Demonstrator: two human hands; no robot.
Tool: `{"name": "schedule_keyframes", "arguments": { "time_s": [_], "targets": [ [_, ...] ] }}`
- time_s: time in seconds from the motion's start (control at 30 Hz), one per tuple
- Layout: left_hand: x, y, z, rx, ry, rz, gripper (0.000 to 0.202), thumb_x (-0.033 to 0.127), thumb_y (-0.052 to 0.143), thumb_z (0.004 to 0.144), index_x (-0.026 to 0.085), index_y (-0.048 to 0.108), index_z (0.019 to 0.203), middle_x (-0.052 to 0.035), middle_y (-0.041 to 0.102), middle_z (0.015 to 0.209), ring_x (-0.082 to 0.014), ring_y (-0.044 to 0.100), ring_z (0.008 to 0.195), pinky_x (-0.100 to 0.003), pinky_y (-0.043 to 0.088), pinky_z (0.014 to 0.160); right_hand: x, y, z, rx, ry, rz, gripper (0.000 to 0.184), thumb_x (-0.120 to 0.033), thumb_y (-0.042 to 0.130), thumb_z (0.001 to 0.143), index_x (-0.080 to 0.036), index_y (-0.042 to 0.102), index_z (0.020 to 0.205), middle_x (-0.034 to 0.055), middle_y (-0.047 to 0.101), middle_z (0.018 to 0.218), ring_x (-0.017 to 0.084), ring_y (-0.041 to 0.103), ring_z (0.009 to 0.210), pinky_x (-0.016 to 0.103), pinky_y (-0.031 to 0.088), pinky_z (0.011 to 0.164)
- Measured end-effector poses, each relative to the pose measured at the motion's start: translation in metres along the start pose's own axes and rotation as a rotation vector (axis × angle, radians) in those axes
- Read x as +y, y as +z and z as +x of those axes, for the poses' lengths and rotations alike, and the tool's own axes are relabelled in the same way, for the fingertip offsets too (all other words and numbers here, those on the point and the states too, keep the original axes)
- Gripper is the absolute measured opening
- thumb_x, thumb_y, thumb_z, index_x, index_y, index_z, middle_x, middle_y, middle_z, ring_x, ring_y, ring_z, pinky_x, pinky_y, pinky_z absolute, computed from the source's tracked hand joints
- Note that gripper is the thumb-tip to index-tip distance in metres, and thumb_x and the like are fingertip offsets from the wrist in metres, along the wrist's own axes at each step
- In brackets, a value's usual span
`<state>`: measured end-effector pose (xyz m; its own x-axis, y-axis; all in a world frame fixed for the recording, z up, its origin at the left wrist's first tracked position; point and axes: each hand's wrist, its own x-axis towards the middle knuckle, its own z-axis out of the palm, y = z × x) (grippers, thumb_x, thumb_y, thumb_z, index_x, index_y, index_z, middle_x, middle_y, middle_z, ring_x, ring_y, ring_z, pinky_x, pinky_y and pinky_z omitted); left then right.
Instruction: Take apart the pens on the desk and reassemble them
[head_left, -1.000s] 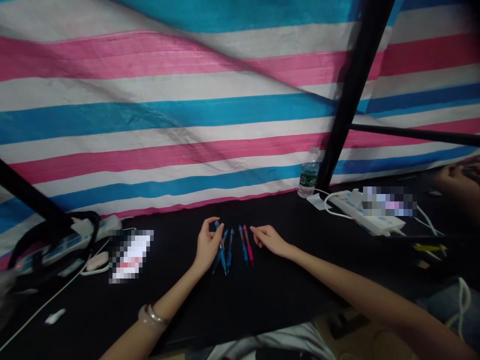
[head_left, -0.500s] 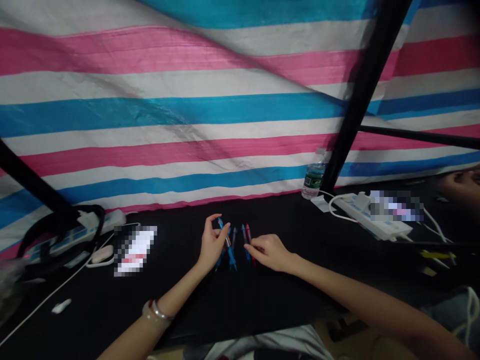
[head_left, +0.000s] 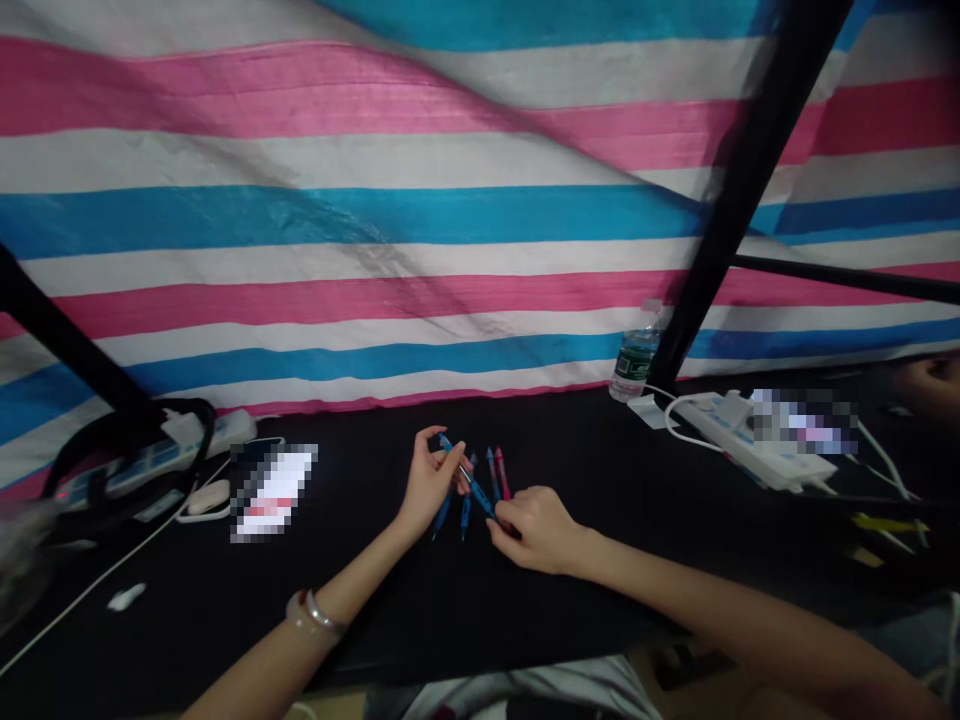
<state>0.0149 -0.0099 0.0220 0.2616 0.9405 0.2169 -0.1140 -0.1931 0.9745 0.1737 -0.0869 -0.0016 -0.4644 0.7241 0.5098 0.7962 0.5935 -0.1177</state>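
A blue pen slants down to the right between my two hands. My left hand has its upper end between thumb and fingers. At its lower end my right hand is closed, thumb and forefinger pinching the tip. Beneath the left hand and the held pen, two more blue pens lie on the black table, one nearer the left and one beside it. Just beyond my right hand lie another blue pen and a red pen, their near ends partly hidden by that hand.
A lit phone, a power strip and a pale earphone case are on the left. To the right stand a water bottle and a white power strip. Another person's hand shows at the right edge.
The held pen has tilted more to the right, its lower end now at my right hand. My right hand has come slightly nearer to me, off the blue and red pens.
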Motion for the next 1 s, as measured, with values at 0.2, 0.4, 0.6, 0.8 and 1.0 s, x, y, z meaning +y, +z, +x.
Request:
{"name": "schedule_keyframes", "arguments": {
  "time_s": [0.2, 0.4, 0.6, 0.8, 1.0],
  "targets": [
    [-0.012, -0.006, 0.005, -0.039, -0.039, 0.130, 0.048, 0.042, 0.054, 0.078, 0.019, 0.031, 0.113, 0.0010, 0.060, 0.070, -0.0086, 0.052, 0.042, -0.017, 0.035, 0.037, 0.000, 0.000, 0.000, 0.025, -0.005, -0.085, 0.026, -0.026, 0.043, 0.083, -0.016, 0.054, 0.061, 0.0004, 0.055, 0.049, 0.010, 0.045, 0.046, 0.027, 0.021, 0.053],
    [-0.024, -0.018, 0.005, -0.045, 0.069, 0.515, 0.063, 0.038, 0.055, 0.077, 0.021, 0.025, 0.130, 0.0008, 0.061, 0.078, -0.0082, 0.048, 0.051, -0.022, 0.040, 0.053, 0.004, 0.001, 0.000, 0.067, 0.059, -0.137, 0.028, -0.026, 0.042, 0.083, -0.016, 0.055, 0.060, 0.0016, 0.056, 0.051, 0.010, 0.046, 0.048, 0.027, 0.022, 0.055],
    [-0.027, -0.022, 0.002, -0.204, 0.154, 0.889, 0.066, 0.027, 0.066, 0.063, 0.020, 0.038, 0.124, -0.0078, 0.050, 0.108, -0.0188, 0.053, 0.086, -0.034, 0.044, 0.077, 0.008, 0.001, 0.001, 0.098, 0.103, -0.157, 0.029, -0.025, 0.043, 0.082, -0.016, 0.053, 0.056, 0.0014, 0.056, 0.049, 0.010, 0.046, 0.048, 0.027, 0.022, 0.055],
    [-0.027, -0.021, 0.000, -0.173, 0.127, 1.020, 0.047, 0.017, 0.053, 0.068, 0.016, 0.046, 0.115, -0.0101, 0.047, 0.109, -0.0240, 0.048, 0.098, -0.041, 0.038, 0.087, 0.005, 0.003, 0.000, 0.110, 0.055, -0.150, 0.025, -0.024, 0.047, 0.077, -0.016, 0.052, 0.053, 0.0008, 0.055, 0.047, 0.010, 0.045, 0.048, 0.027, 0.021, 0.055],
    [-0.015, -0.019, -0.004, -0.204, 0.328, 1.164, 0.043, 0.016, 0.051, 0.075, 0.025, 0.047, 0.117, -0.0062, 0.049, 0.111, -0.0231, 0.043, 0.105, -0.039, 0.033, 0.086, 0.004, 0.006, -0.002, 0.086, -0.029, -0.146, 0.023, -0.024, 0.048, 0.076, -0.016, 0.053, 0.055, 0.0009, 0.056, 0.048, 0.010, 0.045, 0.049, 0.028, 0.021, 0.055]
  ]
}}
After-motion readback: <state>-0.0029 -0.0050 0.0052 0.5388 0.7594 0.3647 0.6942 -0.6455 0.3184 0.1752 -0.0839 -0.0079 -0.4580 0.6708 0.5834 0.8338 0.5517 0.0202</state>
